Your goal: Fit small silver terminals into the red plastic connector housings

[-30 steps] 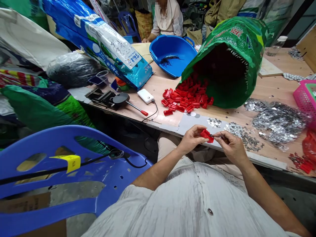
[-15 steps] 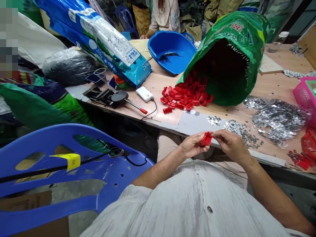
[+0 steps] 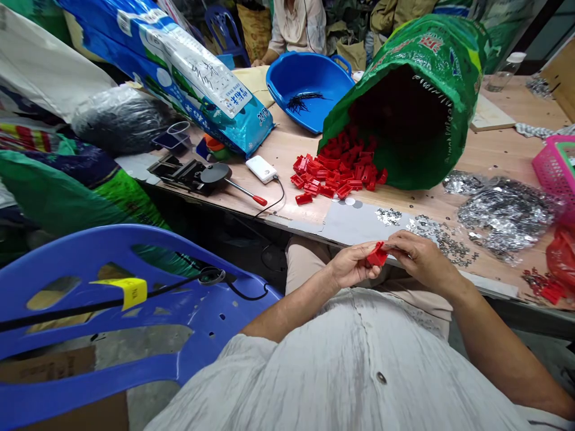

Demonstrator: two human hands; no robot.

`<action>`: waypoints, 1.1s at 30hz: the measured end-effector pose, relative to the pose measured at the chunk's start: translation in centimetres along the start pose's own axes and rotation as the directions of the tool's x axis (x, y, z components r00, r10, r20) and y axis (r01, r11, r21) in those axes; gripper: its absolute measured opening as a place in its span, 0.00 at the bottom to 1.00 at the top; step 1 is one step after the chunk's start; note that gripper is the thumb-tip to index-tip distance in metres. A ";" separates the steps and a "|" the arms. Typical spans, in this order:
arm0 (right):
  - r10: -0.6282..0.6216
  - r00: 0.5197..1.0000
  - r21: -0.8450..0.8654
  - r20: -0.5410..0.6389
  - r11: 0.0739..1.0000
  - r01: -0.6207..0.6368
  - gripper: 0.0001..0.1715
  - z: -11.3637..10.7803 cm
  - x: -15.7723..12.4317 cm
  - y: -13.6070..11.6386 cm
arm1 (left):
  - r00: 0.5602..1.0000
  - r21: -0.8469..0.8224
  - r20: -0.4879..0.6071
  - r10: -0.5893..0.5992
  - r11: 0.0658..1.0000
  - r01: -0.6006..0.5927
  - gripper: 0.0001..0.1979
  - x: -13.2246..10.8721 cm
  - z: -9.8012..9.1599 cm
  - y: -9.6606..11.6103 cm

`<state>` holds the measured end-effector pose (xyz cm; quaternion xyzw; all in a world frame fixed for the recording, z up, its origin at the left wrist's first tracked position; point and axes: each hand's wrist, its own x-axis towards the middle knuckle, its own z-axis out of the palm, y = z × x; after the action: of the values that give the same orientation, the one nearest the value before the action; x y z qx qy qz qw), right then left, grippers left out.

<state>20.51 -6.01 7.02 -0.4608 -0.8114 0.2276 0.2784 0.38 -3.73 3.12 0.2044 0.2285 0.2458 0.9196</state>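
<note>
Between the thumb and fingers of my left hand (image 3: 353, 263) is a small red plastic part (image 3: 377, 255), hollow and box-like, held over my lap by the table's front edge. The fingers of my right hand (image 3: 415, 254) are pinched together at the part's right side. Whatever they hold is too small to make out. Beyond my hands, small flat metal pieces (image 3: 442, 236) lie scattered on a grey sheet (image 3: 345, 224). A heap of similar red parts (image 3: 336, 167) spills from the mouth of a green sack (image 3: 431, 126) on its side.
A hand press (image 3: 193, 173) with a red-tipped lever and a white power bank (image 3: 262, 169) lie to the left. Behind are a blue basin (image 3: 296, 78) with black strips and a blue bag (image 3: 242, 126). Clear bags of metal pieces (image 3: 507, 215) lie right. A person (image 3: 299, 27) sits opposite.
The red part has tilted slightly in my left hand, and my right fingers have moved a little up and closer over its opening. The view has shifted slightly.
</note>
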 end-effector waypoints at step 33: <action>0.442 0.887 0.379 -0.132 0.850 -0.367 0.16 3.5 -1.1 3.2 | 0.769 0.867 0.096 0.632 0.327 -0.376 0.20 0.8 0.1 -0.9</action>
<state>20.66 -5.85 2.11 -0.5881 -0.6083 0.3681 0.3856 1.35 -4.03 2.58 0.6528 0.3600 0.4010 0.5325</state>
